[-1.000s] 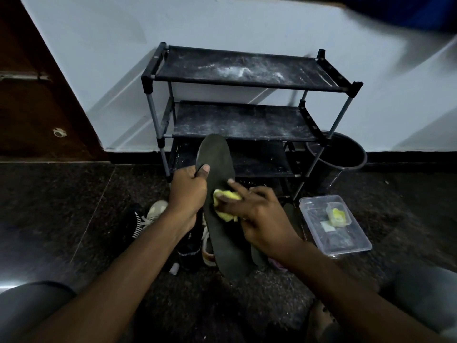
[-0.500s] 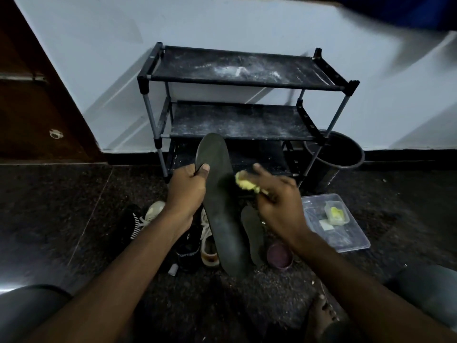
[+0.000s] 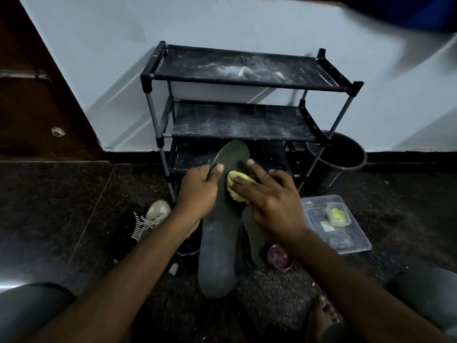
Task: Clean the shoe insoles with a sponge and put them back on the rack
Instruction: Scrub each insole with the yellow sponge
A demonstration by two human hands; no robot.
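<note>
A long dark insole (image 3: 217, 243) stands tilted in front of me, toe end up. My left hand (image 3: 197, 191) grips its left edge, thumb on the face. My right hand (image 3: 269, 201) presses a yellow sponge (image 3: 238, 186) against the upper part of the insole, thumb on the sponge and fingers spread over it. A second dark insole (image 3: 254, 236) lies on the floor behind, partly hidden by my right hand. The black three-shelf shoe rack (image 3: 242, 120) stands against the wall beyond, its shelves dusty and bare.
A clear plastic box (image 3: 346, 238) with a small yellow-filled container sits on the floor at right. A dark bucket (image 3: 346, 159) stands beside the rack. Shoes (image 3: 148, 221) lie at left. A small round tin (image 3: 279, 256) sits under my right wrist. My bare foot (image 3: 324, 315) is at bottom right.
My right hand slid the sponge from the insole's middle out to its right edge, then back onto its upper part. The left hand kept its grip.
</note>
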